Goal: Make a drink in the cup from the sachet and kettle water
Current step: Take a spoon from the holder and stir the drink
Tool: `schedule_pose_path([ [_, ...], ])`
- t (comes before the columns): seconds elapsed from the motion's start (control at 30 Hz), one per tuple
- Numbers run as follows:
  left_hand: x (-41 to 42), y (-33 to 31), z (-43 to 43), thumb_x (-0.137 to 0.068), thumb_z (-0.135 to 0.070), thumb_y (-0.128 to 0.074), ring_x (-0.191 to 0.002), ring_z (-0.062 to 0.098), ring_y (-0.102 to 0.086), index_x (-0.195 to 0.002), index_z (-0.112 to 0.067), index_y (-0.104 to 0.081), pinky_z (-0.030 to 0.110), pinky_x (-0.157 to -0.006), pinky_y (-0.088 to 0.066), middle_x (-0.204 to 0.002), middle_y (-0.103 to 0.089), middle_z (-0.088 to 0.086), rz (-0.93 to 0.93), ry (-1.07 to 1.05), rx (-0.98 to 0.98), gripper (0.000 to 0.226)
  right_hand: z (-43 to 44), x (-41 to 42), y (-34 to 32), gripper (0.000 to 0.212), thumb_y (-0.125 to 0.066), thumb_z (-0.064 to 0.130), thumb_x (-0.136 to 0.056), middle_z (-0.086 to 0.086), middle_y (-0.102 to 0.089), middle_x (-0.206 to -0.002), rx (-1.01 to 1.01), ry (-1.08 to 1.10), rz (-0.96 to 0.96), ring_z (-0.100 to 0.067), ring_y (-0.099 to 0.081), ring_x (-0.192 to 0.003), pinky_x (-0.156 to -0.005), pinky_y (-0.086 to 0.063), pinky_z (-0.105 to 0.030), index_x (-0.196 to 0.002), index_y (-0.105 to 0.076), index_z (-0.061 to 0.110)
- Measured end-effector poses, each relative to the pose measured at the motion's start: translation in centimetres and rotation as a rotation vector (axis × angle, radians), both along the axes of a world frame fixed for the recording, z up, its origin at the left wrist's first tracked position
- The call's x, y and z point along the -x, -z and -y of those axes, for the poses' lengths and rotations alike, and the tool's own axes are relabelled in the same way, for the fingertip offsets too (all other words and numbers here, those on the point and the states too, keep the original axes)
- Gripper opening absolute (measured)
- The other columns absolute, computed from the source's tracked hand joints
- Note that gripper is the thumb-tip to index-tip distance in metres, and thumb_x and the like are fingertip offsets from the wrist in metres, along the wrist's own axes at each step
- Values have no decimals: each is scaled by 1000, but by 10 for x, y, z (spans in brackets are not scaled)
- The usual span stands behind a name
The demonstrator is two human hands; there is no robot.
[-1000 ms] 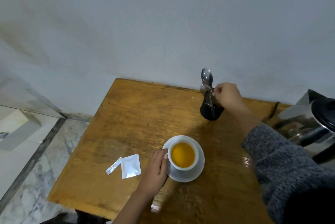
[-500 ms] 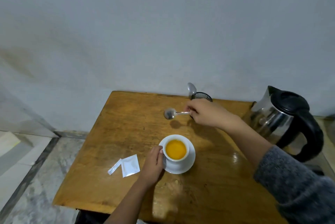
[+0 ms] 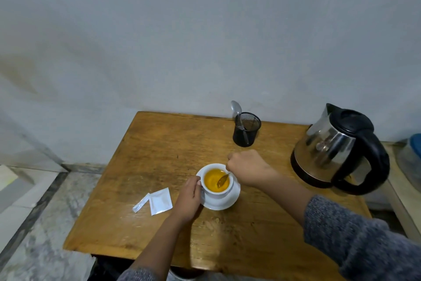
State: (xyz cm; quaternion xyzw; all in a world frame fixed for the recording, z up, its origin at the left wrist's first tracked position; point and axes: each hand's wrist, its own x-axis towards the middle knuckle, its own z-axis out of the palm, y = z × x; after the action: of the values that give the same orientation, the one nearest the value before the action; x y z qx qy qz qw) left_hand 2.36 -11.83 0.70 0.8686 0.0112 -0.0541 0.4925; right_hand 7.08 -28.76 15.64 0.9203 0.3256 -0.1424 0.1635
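Note:
A white cup of orange liquid stands on a white saucer in the middle of the wooden table. My left hand grips the cup's left side. My right hand, just right of the cup, is closed on a spoon whose bowl dips into the liquid. The torn white sachet and its torn-off strip lie flat to the left of the cup. The steel and black kettle stands at the table's right side.
A black mesh holder with another spoon in it stands at the table's back edge, against the grey wall. Marble floor lies to the left of the table. A blue-lidded container sits at the far right.
My right hand took a spoon out of the mesh holder, carried it forward and lowered its bowl into the cup. My left hand stayed on the cup.

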Motion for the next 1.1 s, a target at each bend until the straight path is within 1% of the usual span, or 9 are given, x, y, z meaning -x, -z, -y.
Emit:
schedule_pose_path([
  [0.2, -2, 3, -1, -98, -26, -32, -98, 13, -54, -105, -26, -54, 28, -86, -42, -105, -59, 3, 6, 5, -6, 23, -12, 0, -3, 19, -49, -3, -90, -4, -45, -72, 74, -76, 68, -18, -39, -53, -42, -18, -27, -91, -66, 6],
  [0.33, -3, 3, -2, -98, -25, -32, -97, 14, -54, -105, -24, -54, 25, -84, -39, -104, -58, 3, 0, 16, -5, 23, -23, 1, -1, 19, -47, -1, -91, -4, -49, -79, 85, -67, 48, -17, -39, -54, -43, -20, -27, -84, -59, 12],
  [0.43, -2, 3, -3, -98, -25, -32, -96, 14, -54, -104, -25, -53, 23, -82, -39, -103, -58, 3, 4, 18, -6, 22, -28, 2, 2, 19, -47, 0, -91, -5, -46, -76, 48, -47, 15, -21, -45, -66, -53, -30, -30, -79, -46, 14],
  [0.57, -2, 1, -3, -98, -24, -32, -95, 14, -54, -99, -27, -53, 24, -81, -40, -101, -58, 4, 17, 21, 15, 22, -32, 0, 8, 16, -46, -1, -91, -3, -34, -64, 6, 11, -4, -23, -48, -72, -62, -33, -31, -83, -54, 11],
  [0.7, -1, 1, -3, -98, -25, -32, -95, 14, -54, -101, -28, -53, 25, -82, -41, -101, -58, 3, 16, 29, 19, 22, -35, -1, 11, 21, -45, -1, -92, -9, -50, -85, -55, 83, -11, -27, -59, -82, -63, -35, -31, -100, -63, 5],
  [0.8, -1, 1, -3, -98, -26, -32, -96, 14, -54, -102, -28, -53, 25, -83, -40, -102, -58, 3, 9, 30, 22, 22, -34, -1, 12, 23, -45, -1, -93, -9, -50, -89, -75, 120, -7, -22, -49, -73, -62, -36, -30, -103, -65, 5],
  [0.93, -1, 0, -4, -98, -26, -32, -98, 13, -54, -105, -26, -53, 26, -85, -41, -104, -58, 3, 5, 36, 21, 22, -28, -1, 5, 21, -46, 1, -92, -13, -54, -111, -57, 129, -44, -22, -43, -74, -57, -33, -28, -105, -63, 2],
  [1.0, -1, 0, -4, -98, -26, -32, -97, 13, -54, -105, -25, -53, 26, -85, -41, -104, -57, 2, 2, 42, 22, 22, -25, 1, 1, 20, -49, 2, -91, -13, -53, -108, -39, 131, -70, -22, -43, -73, -60, -35, -29, -107, -62, 2],
  [1.1, -2, 1, -5, -98, -27, -32, -98, 13, -54, -105, -25, -53, 26, -85, -41, -105, -58, 2, -2, 47, 16, 22, -23, 4, -4, 16, -53, 2, -89, -10, -43, -91, -22, 141, -115, -18, -38, -60, -60, -36, -30, -103, -60, 2],
])
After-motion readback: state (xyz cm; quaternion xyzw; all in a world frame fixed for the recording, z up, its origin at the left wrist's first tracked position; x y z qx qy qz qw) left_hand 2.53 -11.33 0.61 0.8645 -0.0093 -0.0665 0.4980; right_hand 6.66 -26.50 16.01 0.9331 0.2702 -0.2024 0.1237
